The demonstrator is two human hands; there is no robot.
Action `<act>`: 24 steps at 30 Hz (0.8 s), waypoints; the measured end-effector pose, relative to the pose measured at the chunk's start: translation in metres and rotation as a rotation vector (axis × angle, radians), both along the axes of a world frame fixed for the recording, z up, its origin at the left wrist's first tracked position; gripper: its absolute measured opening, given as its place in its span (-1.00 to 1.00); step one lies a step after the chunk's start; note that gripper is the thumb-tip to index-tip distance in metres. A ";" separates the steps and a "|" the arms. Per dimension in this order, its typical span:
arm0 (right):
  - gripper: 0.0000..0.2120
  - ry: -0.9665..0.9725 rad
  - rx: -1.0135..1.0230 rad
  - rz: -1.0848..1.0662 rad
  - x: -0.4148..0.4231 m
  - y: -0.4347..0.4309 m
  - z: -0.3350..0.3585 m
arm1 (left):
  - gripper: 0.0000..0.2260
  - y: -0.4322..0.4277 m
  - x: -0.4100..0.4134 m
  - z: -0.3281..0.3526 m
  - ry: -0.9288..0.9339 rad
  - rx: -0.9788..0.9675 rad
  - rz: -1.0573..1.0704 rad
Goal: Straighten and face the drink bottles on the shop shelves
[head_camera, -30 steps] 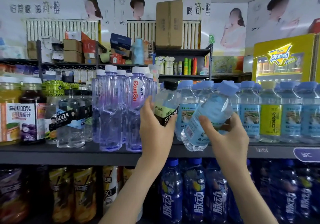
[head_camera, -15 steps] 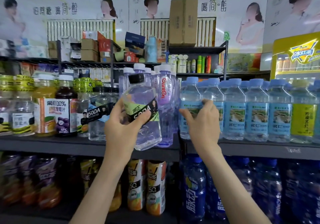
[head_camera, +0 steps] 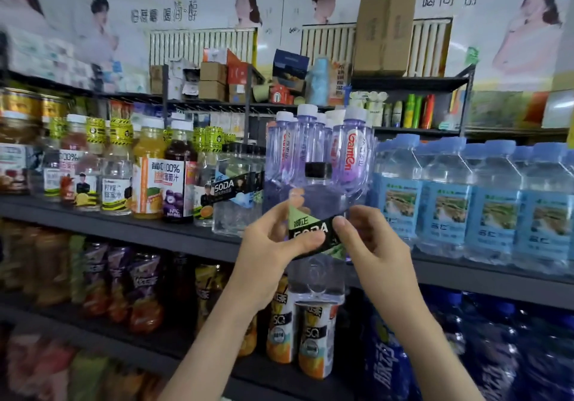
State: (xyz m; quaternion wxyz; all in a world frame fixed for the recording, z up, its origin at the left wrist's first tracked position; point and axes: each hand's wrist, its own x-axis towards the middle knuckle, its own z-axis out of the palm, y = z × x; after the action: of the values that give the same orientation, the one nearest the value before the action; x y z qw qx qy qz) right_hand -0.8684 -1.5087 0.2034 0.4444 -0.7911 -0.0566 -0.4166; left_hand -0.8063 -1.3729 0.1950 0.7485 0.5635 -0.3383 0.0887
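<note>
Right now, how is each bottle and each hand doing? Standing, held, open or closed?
soda bottle: capped, upright, held off the shelf, label facing out.
left hand: grips the soda bottle.
right hand: pinches its other side.
purple water bottles: capped, standing on the shelf.
blue-label water bottles: capped, standing in a row.

Clear black-capped soda bottle (head_camera: 316, 214), upright, held

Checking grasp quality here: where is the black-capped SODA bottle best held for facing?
Probably grip the SODA bottle at its labelled middle, from both sides, as the left hand and right hand do: it is upright, label toward the camera, with purple bottles close behind.
</note>
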 end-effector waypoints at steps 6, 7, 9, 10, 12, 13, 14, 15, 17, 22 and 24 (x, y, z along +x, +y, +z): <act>-0.62 0.118 0.073 0.185 0.009 0.013 -0.003 | -0.51 0.013 0.001 0.002 -0.039 0.126 0.041; -0.59 0.118 0.086 0.180 0.012 0.016 -0.005 | -0.55 0.017 0.001 0.000 -0.045 0.141 0.061; -0.51 0.092 0.120 0.124 0.020 0.026 -0.012 | -0.60 0.024 0.004 -0.006 -0.060 0.169 0.103; -0.50 0.075 0.131 0.088 0.025 0.032 -0.014 | -0.60 0.029 0.007 -0.009 -0.076 0.178 0.130; -0.55 0.063 0.137 0.028 0.034 0.049 -0.016 | -0.60 0.040 0.016 -0.012 -0.123 0.187 0.197; -0.60 0.068 0.132 0.007 0.039 0.058 -0.016 | -0.59 0.047 0.022 -0.011 -0.146 0.194 0.236; -0.64 0.072 0.126 -0.014 0.045 0.067 -0.016 | -0.58 0.054 0.030 -0.011 -0.174 0.210 0.275; -0.67 0.070 0.125 -0.039 0.051 0.076 -0.016 | -0.57 0.061 0.038 -0.009 -0.215 0.220 0.304; -0.66 0.056 0.150 -0.094 0.063 0.094 -0.015 | -0.54 0.074 0.052 -0.006 -0.295 0.251 0.322; -0.50 0.022 0.237 -0.193 0.086 0.140 -0.011 | -0.39 0.103 0.082 -0.003 -0.442 0.342 0.321; -0.49 0.015 0.247 -0.236 0.088 0.152 -0.010 | -0.38 0.117 0.087 -0.001 -0.485 0.366 0.273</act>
State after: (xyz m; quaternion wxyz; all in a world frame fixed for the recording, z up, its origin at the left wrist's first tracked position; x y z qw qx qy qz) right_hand -0.7805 -1.3563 0.1938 0.4869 -0.7347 0.0916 -0.4634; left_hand -0.7191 -1.2557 0.1937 0.5138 0.6911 -0.4384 0.2573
